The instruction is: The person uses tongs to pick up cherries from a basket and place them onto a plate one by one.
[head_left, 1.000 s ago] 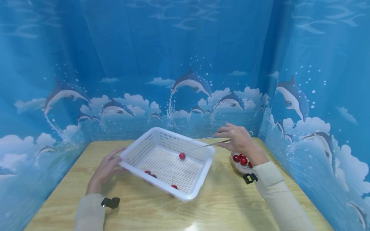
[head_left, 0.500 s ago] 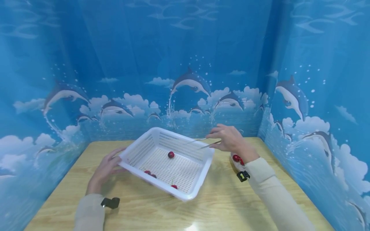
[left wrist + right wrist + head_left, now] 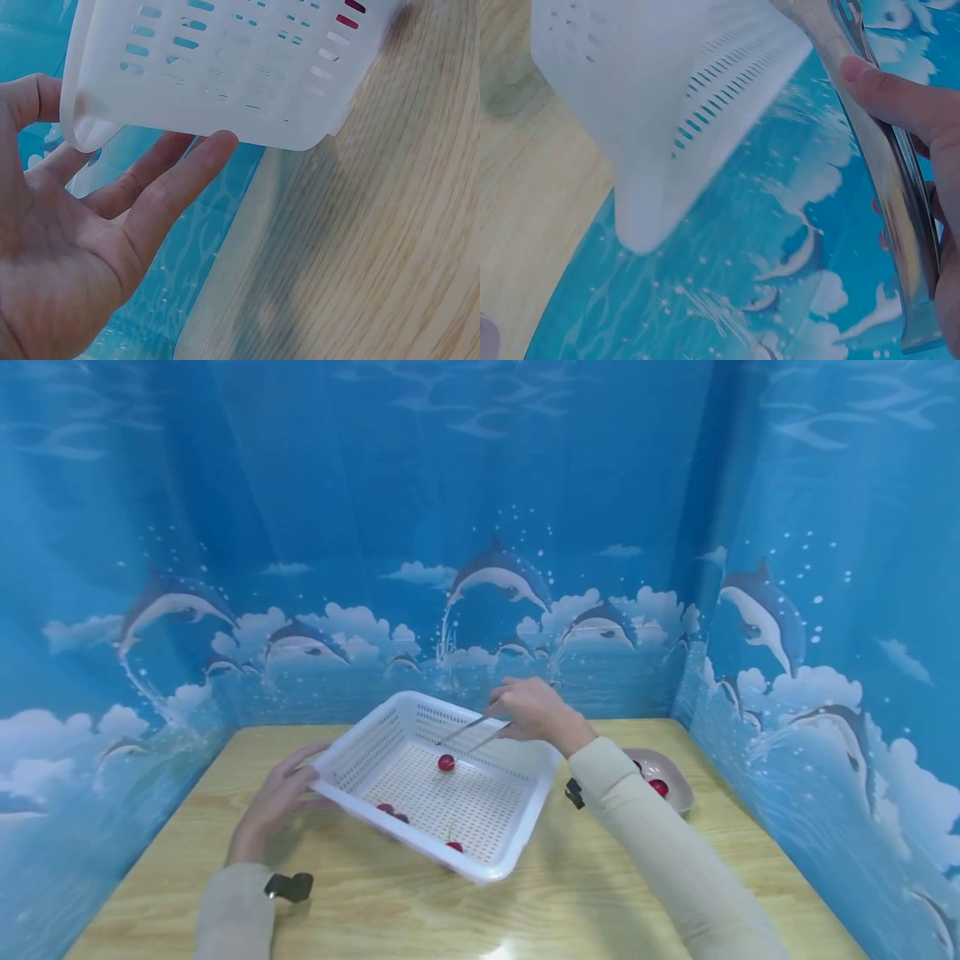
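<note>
A white perforated plastic basket (image 3: 517,835) stands at an angle on the table, with several red cherries inside. My left hand (image 3: 276,792) holds its left corner; in the left wrist view the thumb is at the rim and the fingers (image 3: 180,180) lie along the underside. Metal tongs (image 3: 877,150) are in my right hand (image 3: 534,712), thumb on one arm and fingers round the other side. The tongs' tips are spread apart inside the basket, just above a single cherry (image 3: 446,762). Another cherry (image 3: 454,847) with a green stem lies by the front wall.
Right of the basket sits a small pinkish bowl (image 3: 678,789) with cherries, partly hidden by the right sleeve (image 3: 622,785). The wooden table (image 3: 405,910) is enclosed at the back and sides by a blue dolphin-print curtain (image 3: 360,527).
My right hand has moved left with the tongs, from near the bowl to over the basket. The single cherry has shifted left on the basket floor. My left hand has stayed put.
</note>
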Tool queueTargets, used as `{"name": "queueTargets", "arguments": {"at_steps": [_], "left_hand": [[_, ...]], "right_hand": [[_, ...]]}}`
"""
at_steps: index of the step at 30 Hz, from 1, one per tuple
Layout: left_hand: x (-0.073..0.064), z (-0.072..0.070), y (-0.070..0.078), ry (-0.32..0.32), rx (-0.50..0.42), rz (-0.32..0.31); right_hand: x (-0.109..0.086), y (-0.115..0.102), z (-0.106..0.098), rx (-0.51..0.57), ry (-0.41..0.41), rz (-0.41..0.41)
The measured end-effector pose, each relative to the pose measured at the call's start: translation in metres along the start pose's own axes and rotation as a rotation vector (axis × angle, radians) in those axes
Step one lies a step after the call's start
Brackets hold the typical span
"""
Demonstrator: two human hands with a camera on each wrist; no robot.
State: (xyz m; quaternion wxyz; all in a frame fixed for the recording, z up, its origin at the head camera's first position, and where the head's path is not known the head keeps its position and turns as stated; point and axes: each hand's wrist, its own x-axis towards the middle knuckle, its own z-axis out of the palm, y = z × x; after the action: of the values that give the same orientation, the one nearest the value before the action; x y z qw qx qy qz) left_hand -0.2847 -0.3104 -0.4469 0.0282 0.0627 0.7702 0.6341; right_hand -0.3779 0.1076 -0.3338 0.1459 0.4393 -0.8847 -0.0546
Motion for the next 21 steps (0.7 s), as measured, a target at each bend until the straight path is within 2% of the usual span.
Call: {"name": "queueTargets", "arguments": {"at_steps": [5,10,18,21], "left_hand": [[-0.001,0.001,0.002,0.005,-0.001,0.001],[-0.001,0.002,0.004,0.012,0.004,-0.014],[0.0,0.002,0.004,0.018,0.015,-0.028],[0.0,0.002,0.003,0.018,0.012,-0.024]], "right_hand": [[0.02,-0.003,0.013,-0.046,-0.112,0.034],[0.029,-0.004,0.022,-0.07,-0.166,0.072],[0.036,-0.007,0.029,-0.021,-0.266,0.119],[0.034,-0.008,0.028,0.003,-0.266,0.129]]}}
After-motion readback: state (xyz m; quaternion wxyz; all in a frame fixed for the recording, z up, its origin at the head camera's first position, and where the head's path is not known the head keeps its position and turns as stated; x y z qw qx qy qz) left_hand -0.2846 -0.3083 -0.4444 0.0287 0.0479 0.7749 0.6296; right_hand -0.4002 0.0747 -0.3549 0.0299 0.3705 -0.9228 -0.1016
